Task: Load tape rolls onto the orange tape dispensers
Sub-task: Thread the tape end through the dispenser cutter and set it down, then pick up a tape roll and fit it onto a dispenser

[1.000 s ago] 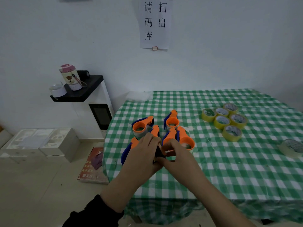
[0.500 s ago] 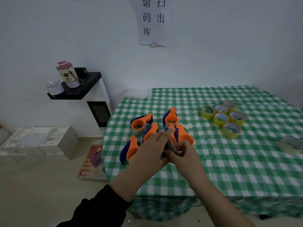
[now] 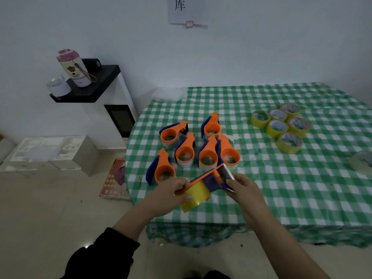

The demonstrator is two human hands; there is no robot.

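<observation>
Left hand (image 3: 171, 193) and right hand (image 3: 244, 187) extended forward, fingers (image 3: 186, 196) curled closed

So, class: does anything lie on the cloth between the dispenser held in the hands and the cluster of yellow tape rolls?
Nothing visible does. The dispenser is held by both hands, and only bare checked tablecloth lies between it and the yellow tape rolls.

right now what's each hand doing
Left hand: closed on the yellow tape roll in the dispenser.
Right hand: closed on the dispenser's cutter end.
</observation>
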